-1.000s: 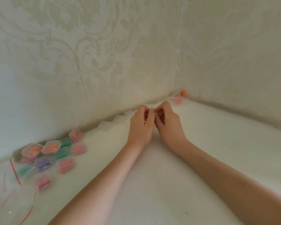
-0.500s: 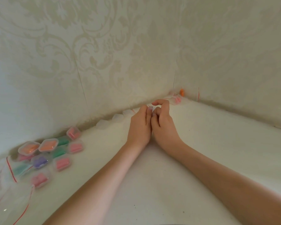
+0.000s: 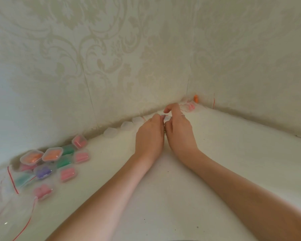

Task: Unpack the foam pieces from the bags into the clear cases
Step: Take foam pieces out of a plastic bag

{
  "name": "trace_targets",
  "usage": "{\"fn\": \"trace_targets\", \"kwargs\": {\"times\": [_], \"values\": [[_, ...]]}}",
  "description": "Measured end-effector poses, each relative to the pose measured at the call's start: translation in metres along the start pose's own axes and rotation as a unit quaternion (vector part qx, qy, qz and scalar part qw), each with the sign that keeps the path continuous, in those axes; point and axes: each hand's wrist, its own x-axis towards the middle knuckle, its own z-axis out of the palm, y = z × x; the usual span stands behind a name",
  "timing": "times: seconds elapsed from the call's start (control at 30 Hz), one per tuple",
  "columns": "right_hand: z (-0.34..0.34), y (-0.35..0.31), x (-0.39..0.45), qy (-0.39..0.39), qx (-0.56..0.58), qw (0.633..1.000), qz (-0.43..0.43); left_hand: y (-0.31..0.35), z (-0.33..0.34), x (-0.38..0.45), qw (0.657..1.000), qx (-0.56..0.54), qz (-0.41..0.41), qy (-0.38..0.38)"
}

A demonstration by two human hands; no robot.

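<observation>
My left hand (image 3: 149,136) and my right hand (image 3: 180,131) sit side by side on the white surface near the wall. Their curled fingers meet on a small clear bag (image 3: 165,117) with a red zip line and a pale purple tint inside; most of it is hidden by the fingers. My right index finger arches above it. Three empty clear cases (image 3: 110,132) line the wall just left of my hands. In the corner lie more bags holding pink foam pieces (image 3: 191,106) and an orange piece (image 3: 196,98).
At the left, a cluster of shut clear cases (image 3: 50,153) holds orange, pink, green and purple foam. Empty clear bags with red zips (image 3: 10,211) lie at the near left edge. Patterned walls (image 3: 111,66) close in the back and right.
Both hands have stayed together at the bag. My right index finger has lifted and curled over the top, and my left fingers have closed further forward on the bag.
</observation>
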Motion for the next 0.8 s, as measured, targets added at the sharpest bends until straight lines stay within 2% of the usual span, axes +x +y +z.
{"fn": "trace_targets", "kwargs": {"times": [0.1, 0.2, 0.3, 0.37, 0.5, 0.6, 0.67, 0.73, 0.8], "values": [[-0.008, 0.005, 0.005, 0.002, -0.092, 0.996, -0.007, 0.005, 0.000, -0.005, 0.998, 0.044, 0.033, 0.017], [-0.015, 0.005, 0.003, 0.036, -0.204, 0.975, -0.081, 0.005, -0.003, -0.004, 0.999, 0.039, -0.007, 0.031], [-0.016, 0.004, 0.003, 0.012, -0.226, 0.963, -0.145, 0.003, -0.006, -0.002, 0.997, 0.013, -0.055, 0.046], [-0.015, 0.009, 0.005, -0.007, -0.248, 0.956, -0.157, 0.002, -0.007, -0.002, 0.996, -0.002, -0.067, 0.053], [-0.011, 0.016, 0.008, 0.013, -0.288, 0.948, -0.136, 0.002, -0.005, -0.001, 0.998, 0.015, -0.009, 0.062], [-0.010, 0.017, 0.007, -0.059, -0.266, 0.961, -0.053, 0.002, -0.002, -0.004, 0.994, 0.005, 0.091, 0.067], [-0.011, 0.019, 0.007, -0.093, -0.214, 0.972, -0.012, 0.003, -0.003, -0.005, 0.991, -0.010, 0.112, 0.075], [-0.010, 0.023, 0.010, -0.115, -0.156, 0.981, 0.008, 0.004, -0.002, -0.004, 0.993, -0.083, 0.066, 0.058], [-0.008, 0.028, 0.014, -0.124, -0.066, 0.990, 0.025, 0.004, -0.003, 0.000, 0.975, -0.211, -0.028, 0.063]]}}
